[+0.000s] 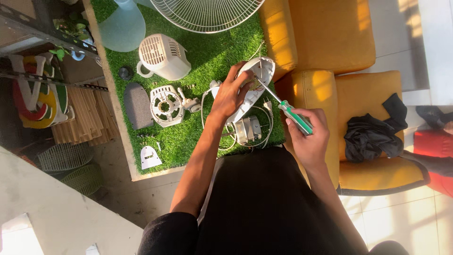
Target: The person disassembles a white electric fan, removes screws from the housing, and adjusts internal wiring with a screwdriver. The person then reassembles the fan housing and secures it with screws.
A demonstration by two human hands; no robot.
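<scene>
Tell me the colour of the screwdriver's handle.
Green and clear, with a dark tip end; the screwdriver shows in the head view.

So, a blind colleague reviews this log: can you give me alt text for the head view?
Seen from above, a person's left hand steadies a white fan housing while the right hand drives a green-handled screwdriver into it. Loose fan parts, a motor cover and a wire guard lie on a green turf mat beside a yellow armchair.

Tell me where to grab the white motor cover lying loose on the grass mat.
Take the motor cover by the loop handle at its lower left corner, coming from the mat's left edge. The vented body is wide and rounded; the handle sticks out clear, with open grass around it.
</scene>
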